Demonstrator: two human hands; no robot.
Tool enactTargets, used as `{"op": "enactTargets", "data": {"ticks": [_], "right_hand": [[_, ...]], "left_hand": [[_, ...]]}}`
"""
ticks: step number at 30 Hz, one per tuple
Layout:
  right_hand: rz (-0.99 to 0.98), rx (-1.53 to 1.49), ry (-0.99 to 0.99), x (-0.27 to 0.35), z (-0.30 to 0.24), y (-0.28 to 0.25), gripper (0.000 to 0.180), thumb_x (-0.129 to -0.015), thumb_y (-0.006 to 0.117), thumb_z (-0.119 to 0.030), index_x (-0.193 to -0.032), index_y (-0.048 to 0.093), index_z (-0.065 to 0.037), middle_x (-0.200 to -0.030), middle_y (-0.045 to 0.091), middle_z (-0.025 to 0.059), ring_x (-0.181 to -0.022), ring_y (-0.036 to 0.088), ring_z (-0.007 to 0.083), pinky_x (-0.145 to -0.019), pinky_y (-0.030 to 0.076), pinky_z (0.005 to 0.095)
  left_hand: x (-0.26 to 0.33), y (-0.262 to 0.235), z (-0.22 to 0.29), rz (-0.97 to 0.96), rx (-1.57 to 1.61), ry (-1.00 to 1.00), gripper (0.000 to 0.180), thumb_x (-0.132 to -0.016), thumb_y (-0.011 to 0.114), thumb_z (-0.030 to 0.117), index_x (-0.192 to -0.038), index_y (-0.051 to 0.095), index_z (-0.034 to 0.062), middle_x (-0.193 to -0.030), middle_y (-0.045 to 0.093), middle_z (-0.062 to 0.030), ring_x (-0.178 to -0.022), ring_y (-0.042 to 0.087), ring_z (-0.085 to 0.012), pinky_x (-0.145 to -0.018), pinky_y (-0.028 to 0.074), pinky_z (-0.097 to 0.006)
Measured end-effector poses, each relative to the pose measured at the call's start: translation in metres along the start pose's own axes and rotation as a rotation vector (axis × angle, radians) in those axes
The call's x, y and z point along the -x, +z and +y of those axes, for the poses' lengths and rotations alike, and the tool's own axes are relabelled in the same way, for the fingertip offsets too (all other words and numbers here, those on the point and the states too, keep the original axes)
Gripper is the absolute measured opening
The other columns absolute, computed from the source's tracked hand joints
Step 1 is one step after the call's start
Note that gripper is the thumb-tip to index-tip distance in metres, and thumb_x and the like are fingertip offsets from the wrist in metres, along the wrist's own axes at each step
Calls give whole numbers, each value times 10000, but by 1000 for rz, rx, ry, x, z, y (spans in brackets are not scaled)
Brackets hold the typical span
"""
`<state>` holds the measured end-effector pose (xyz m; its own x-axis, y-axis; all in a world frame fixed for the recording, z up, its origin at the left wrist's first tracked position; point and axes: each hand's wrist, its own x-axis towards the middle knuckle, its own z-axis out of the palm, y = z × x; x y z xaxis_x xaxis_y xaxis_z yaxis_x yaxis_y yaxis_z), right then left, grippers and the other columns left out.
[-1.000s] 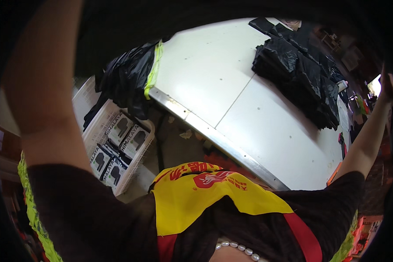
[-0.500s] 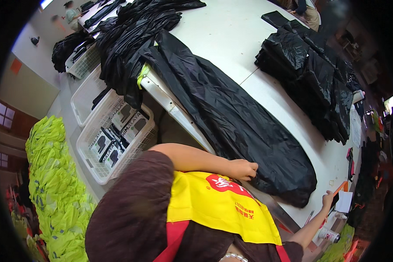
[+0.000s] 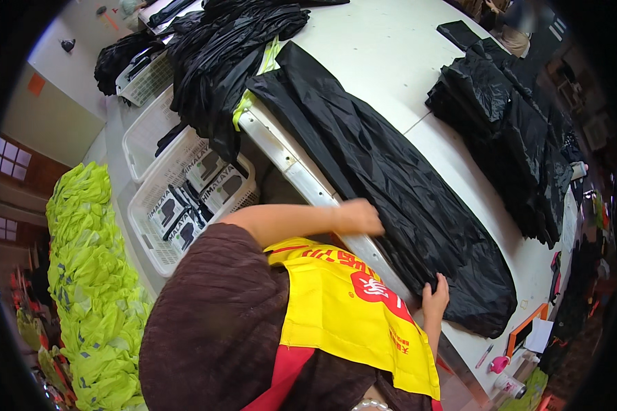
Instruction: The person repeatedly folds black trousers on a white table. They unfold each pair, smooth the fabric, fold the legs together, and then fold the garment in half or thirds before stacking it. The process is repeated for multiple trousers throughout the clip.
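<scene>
Lying lengthwise along the table edge [image 3: 301, 179] — black garment [image 3: 397, 178], both hands touching.

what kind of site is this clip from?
Probably a garment workshop or packing room. A long black garment lies spread on a big white work table, both hands at its near edge. A folded black stack sits further along it, with white baskets and a heap of lime-green pieces beside.

A glossy black garment [image 3: 404, 198] is lying on a white table [image 3: 384, 61]. Left of the table, white baskets [image 3: 151, 130] and lime-green bags [image 3: 89, 274] are showing; a yellow-and-red apron [image 3: 349, 315] is showing below.
</scene>
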<state>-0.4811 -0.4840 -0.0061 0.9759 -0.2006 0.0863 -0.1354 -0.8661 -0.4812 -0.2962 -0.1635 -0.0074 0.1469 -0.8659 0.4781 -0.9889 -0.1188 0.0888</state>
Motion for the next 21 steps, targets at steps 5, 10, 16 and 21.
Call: {"op": "enactTargets", "data": {"ticks": [5, 10, 16, 21], "right_hand": [[35, 71, 53, -12, 18, -7, 453, -703, 471, 32, -1155, 504, 47, -1200, 507, 236, -1139, 471, 368, -985, 360, 384], [25, 162, 145, -23, 31, -12, 489, -719, 429, 70, -1205, 470, 39, -1264, 465, 216, -1183, 438, 351, -1002, 342, 371], [-1, 239, 178, -23, 28, -10, 521, -712, 418, 105, -1225, 458, 29, -1281, 450, 207, -1209, 411, 344, -1009, 337, 372], [23, 417, 196, -21, 25, -9, 525, -697, 449, 98, -1217, 461, 30, -1266, 455, 207, -1180, 416, 366, -986, 351, 401]], "left_hand": [[146, -81, -141, -6, -568, -609, 51, -641, 597, 130, -669, 593, 173, -714, 570, 0, -764, 566, -216, -692, 422, -384], [253, -126, -199, 194, -526, -1057, 143, -730, 531, 105, -788, 656, 139, -823, 619, -12, -856, 569, -243, -737, 454, -401], [242, -179, -277, 556, -98, -1366, 285, -788, 568, 259, -947, 647, 36, -900, 639, -182, -864, 609, -337, -785, 466, -389], [176, -218, -337, 447, 689, -1581, 567, -731, 675, 483, -1007, 603, -8, -774, 576, -46, -591, 544, -113, -429, 344, -221]]}}
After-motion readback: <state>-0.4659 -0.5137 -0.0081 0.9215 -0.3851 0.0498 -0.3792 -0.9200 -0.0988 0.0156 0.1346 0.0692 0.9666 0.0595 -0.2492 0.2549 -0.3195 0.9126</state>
